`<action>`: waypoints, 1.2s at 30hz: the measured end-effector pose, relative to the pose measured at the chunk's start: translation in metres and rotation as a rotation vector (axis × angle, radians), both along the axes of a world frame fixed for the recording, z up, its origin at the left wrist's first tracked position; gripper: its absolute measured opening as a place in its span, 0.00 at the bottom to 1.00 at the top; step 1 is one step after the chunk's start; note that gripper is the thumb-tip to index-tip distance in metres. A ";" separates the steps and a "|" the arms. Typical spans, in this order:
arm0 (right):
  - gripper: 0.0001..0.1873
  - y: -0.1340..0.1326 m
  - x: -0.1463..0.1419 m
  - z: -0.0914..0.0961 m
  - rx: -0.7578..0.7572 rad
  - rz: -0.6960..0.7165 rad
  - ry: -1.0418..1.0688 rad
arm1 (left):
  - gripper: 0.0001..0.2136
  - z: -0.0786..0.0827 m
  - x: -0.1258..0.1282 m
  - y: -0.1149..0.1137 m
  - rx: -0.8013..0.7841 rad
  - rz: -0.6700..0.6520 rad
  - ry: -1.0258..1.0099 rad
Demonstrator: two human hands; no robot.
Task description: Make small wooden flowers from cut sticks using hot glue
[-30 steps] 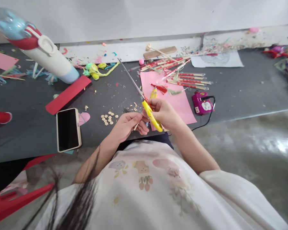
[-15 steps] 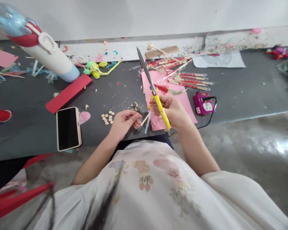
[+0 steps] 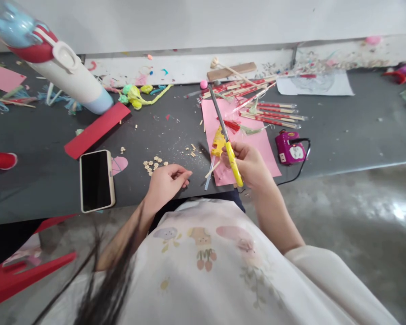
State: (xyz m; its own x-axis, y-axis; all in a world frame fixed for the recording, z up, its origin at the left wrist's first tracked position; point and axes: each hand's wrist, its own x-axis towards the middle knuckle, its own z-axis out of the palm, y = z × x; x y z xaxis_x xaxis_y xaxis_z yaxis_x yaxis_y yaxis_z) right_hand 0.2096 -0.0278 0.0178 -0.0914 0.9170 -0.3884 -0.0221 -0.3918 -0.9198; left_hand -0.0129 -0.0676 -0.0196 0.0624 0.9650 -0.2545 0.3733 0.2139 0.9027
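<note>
My right hand (image 3: 248,164) grips a knife (image 3: 234,167) by its yellow handle, the long narrow grey blade pointing up and away. A thin pale wooden stick (image 3: 212,169) reaches out from beside my right fingertips; whether they pinch it too is hard to see. Under the blade lies a yellow glue gun (image 3: 218,141), partly covered, with a clear glue stick (image 3: 208,179) at its near end. My left hand (image 3: 169,181) rests at the table edge, thumb and fingers pressed together; anything between them is hidden. Small cut wooden pieces (image 3: 151,166) lie just beyond it.
Pink paper (image 3: 257,149) lies beneath my right hand, with several red-wrapped sticks (image 3: 274,113) behind. A purple corded box (image 3: 291,148) sits right. Leftward are a phone (image 3: 96,180), a red strip (image 3: 98,131), a tall bottle (image 3: 71,67) and yellow yarn (image 3: 134,97).
My left hand has drawn back to the left, away from the wooden stick. My right hand has shifted slightly right and down with the knife, showing more of the glue gun.
</note>
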 end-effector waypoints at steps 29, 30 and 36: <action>0.22 -0.003 0.003 -0.019 -0.080 -0.009 0.158 | 0.16 0.002 0.012 0.051 0.264 -0.271 0.972; 0.22 -0.002 0.003 -0.019 -0.081 -0.008 0.154 | 0.16 0.001 0.011 0.052 0.258 -0.272 0.967; 0.22 0.000 0.003 -0.016 -0.079 -0.037 0.110 | 0.17 0.008 0.010 0.048 0.275 -0.216 0.889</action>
State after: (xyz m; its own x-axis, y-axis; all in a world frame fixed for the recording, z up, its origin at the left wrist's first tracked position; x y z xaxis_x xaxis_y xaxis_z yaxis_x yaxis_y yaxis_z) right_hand 0.2130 -0.0276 0.0020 -0.1038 0.8876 -0.4487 -0.1370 -0.4596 -0.8775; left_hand -0.0025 -0.0191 -0.0118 0.1393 0.9884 -0.0602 0.9535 -0.1175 0.2775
